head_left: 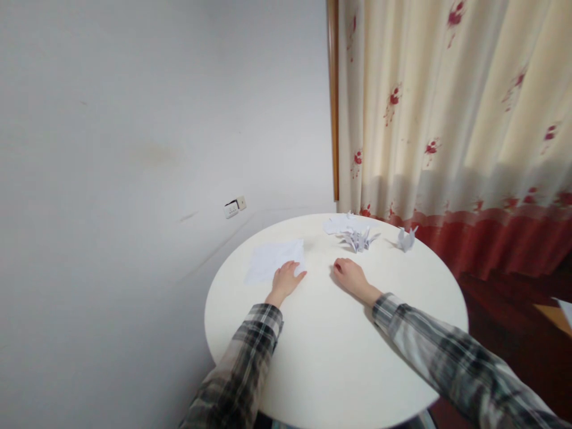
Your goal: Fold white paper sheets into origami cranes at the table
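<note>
My left hand (286, 279) lies on the round white table (330, 357), its fingers resting on the near edge of a flat white paper sheet (274, 260). The fingers look loosely curled and pressed onto the paper. My right hand (351, 275) rests on the bare tabletop a little to the right, fingers curled under, with nothing visible in it. Beyond my right hand sit a folded paper crane (358, 239), a second small folded paper figure (406, 238) and another white paper (337, 224) near the far edge.
A plain white wall with a wall socket (234, 207) stands to the left. A cream curtain (451, 119) with red flowers hangs behind the table on the right. Dark floor shows at the right.
</note>
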The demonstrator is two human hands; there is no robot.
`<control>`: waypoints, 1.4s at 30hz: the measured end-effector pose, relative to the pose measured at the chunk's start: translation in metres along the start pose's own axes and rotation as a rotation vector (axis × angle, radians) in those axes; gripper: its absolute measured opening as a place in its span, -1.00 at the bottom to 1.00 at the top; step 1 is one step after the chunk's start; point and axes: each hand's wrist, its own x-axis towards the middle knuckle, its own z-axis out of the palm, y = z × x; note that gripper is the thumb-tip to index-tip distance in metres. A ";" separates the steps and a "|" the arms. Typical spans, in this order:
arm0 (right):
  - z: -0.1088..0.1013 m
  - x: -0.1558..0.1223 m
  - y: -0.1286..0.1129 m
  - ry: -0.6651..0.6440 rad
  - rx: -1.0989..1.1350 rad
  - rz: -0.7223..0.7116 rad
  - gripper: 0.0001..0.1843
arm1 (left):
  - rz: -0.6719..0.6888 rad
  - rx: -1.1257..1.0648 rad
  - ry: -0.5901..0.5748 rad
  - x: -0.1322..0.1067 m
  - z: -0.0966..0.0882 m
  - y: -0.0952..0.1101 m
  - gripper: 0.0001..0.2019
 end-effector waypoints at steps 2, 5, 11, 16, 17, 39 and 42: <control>0.000 0.000 0.000 0.008 0.013 -0.002 -0.77 | -0.057 0.009 0.001 0.001 0.001 -0.004 -0.43; 0.002 0.000 0.002 0.029 0.037 -0.001 -0.77 | -0.126 0.030 -0.015 0.001 0.002 -0.008 -0.39; 0.016 0.007 0.015 0.250 0.092 -0.038 -0.74 | -0.066 0.058 -0.033 -0.001 0.001 -0.005 -0.41; 0.022 0.018 0.037 0.441 0.001 -0.027 -0.62 | 0.016 0.009 -0.131 -0.003 -0.003 -0.002 -0.41; 0.021 0.020 0.040 0.450 -0.020 -0.008 -0.61 | 0.016 -0.001 -0.143 -0.003 -0.004 -0.002 -0.40; 0.016 0.031 0.031 0.445 0.219 -0.147 -0.66 | -0.138 -0.055 0.404 0.000 -0.011 0.015 -0.44; 0.028 0.039 0.016 0.464 0.540 -0.006 -0.69 | -0.077 -0.322 0.382 0.005 -0.010 0.030 -0.53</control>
